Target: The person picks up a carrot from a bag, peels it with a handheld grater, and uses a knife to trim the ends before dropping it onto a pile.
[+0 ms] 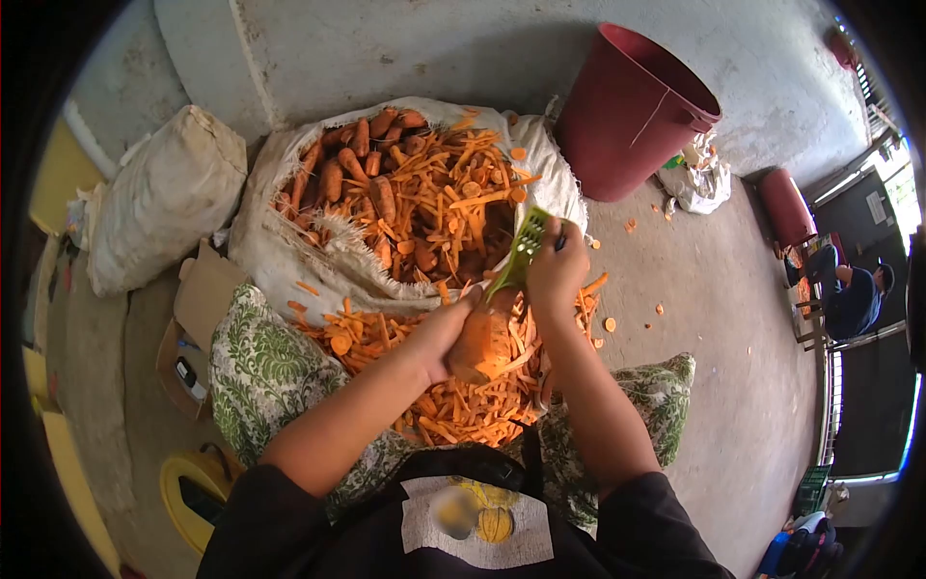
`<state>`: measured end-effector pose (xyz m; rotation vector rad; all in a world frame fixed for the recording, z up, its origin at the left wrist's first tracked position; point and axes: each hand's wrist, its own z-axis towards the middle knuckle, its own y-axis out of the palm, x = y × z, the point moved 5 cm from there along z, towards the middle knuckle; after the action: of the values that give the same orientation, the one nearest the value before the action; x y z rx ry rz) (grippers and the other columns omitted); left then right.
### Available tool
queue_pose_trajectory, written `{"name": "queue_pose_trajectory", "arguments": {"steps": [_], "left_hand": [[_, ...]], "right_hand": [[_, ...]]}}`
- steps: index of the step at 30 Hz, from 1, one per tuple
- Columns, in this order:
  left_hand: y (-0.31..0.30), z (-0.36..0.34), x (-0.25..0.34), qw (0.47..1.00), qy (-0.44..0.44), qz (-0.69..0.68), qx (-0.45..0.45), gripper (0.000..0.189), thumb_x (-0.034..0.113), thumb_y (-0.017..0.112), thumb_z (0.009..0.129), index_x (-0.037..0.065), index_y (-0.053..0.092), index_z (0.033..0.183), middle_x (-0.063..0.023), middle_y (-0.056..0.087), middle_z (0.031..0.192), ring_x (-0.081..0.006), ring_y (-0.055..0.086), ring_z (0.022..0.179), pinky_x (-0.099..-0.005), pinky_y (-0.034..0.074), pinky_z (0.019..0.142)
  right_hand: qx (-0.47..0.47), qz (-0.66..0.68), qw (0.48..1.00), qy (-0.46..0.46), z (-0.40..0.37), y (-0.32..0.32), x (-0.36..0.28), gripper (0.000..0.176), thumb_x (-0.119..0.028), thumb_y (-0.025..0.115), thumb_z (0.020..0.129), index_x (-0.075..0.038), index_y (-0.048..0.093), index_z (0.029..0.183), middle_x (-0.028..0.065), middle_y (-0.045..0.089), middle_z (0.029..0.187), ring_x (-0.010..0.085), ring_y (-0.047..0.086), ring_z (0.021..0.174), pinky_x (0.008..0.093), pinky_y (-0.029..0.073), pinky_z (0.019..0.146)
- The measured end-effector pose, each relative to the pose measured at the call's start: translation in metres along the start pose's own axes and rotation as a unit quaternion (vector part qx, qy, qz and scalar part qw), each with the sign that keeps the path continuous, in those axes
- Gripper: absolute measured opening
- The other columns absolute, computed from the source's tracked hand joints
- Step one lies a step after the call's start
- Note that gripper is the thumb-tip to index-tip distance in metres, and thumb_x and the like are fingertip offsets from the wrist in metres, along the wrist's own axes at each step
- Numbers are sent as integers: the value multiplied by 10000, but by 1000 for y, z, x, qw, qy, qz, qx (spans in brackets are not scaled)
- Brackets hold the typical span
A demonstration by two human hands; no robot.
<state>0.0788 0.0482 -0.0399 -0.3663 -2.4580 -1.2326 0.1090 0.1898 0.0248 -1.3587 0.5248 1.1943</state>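
My left hand is wrapped round a thick, partly peeled carrot, which it holds above my lap. In my right hand is a green slotted peeler, its lower end against the top of the carrot. Orange carrot strips lie heaped beneath both hands. Just beyond them, an open white sack holds whole carrots at its left and cut strips and slices at its right.
A tall red bin stands behind the sack, to the right. At left are a full white sack, an open cardboard box and a yellow container. Another person sits at far right.
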Motion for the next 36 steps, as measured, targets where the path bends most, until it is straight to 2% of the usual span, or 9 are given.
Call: {"name": "queue_pose_trajectory", "arguments": {"steps": [9, 15, 17, 21, 24, 28, 33, 35, 36], "left_hand": [[11, -16, -9, 992, -69, 92, -48, 407, 373, 388, 903, 37, 447, 1125, -100, 570, 944, -172, 600, 776, -324, 517, 668], [-1, -9, 5, 1000, -6, 30, 6, 379, 366, 427, 885, 61, 463, 1105, -76, 574, 962, -178, 585, 840, -327, 499, 717], [1, -11, 9, 1000, 8, 13, 8, 355, 344, 435, 882, 65, 466, 1099, -61, 575, 964, -177, 578, 866, -330, 497, 729], [-1, -15, 23, 999, 43, 3, 9, 365, 342, 404, 887, 47, 460, 1095, -115, 570, 953, -224, 597, 814, -366, 506, 719], [1, -19, 31, 998, 56, -10, -15, 388, 347, 385, 888, 29, 449, 1100, -150, 563, 944, -252, 606, 781, -383, 510, 709], [4, -21, 35, 998, 63, -17, 17, 378, 314, 423, 875, 10, 446, 1098, -147, 557, 932, -243, 604, 740, -385, 513, 689], [-5, -9, 27, 998, 58, -28, 23, 315, 267, 450, 871, 23, 475, 1069, -113, 569, 884, -205, 595, 706, -355, 521, 651], [-6, -1, 19, 987, 31, -96, -125, 296, 265, 427, 883, 29, 487, 1052, -95, 583, 875, -185, 602, 743, -334, 525, 635], [-1, -4, 19, 994, 45, -74, -69, 295, 260, 379, 899, 33, 488, 1052, -91, 592, 893, -183, 606, 784, -339, 525, 652]], "right_hand": [[189, 58, 979, 48, 85, -39, 66, 329, -275, 436, 900, 24, 486, 772, 125, 515, 619, 226, 459, 536, 360, 370, 529], [-24, 209, 977, 37, 33, -14, 7, 281, -257, 434, 909, -2, 522, 829, 44, 498, 617, 93, 412, 533, 266, 346, 488], [-15, 76, 992, -102, 14, -12, -12, 270, -247, 434, 908, 4, 517, 858, 100, 514, 614, 113, 427, 525, 295, 370, 492], [-30, 66, 995, -74, 24, -10, 3, 227, -218, 469, 888, 4, 515, 886, 149, 524, 607, 170, 476, 511, 320, 397, 501], [-5, 16, 984, -175, 26, -16, 2, 171, -167, 536, 841, -5, 518, 892, 156, 525, 580, 267, 497, 484, 324, 400, 491], [17, 31, 980, -197, 24, -20, -4, 191, -191, 512, 862, -1, 511, 881, 132, 524, 589, 225, 493, 472, 325, 399, 486], [-146, 289, 937, 131, -4, -1, 1, 262, -248, 440, 907, -7, 504, 827, 18, 503, 621, 92, 450, 526, 276, 392, 498], [-156, 253, 951, 89, -13, 6, 2, 250, -237, 448, 905, -4, 507, 837, 5, 508, 638, 72, 443, 558, 247, 388, 513], [-157, 246, 953, 84, -20, 3, -7, 249, -234, 452, 904, 0, 511, 843, 11, 509, 638, 72, 440, 558, 247, 383, 509]]}}
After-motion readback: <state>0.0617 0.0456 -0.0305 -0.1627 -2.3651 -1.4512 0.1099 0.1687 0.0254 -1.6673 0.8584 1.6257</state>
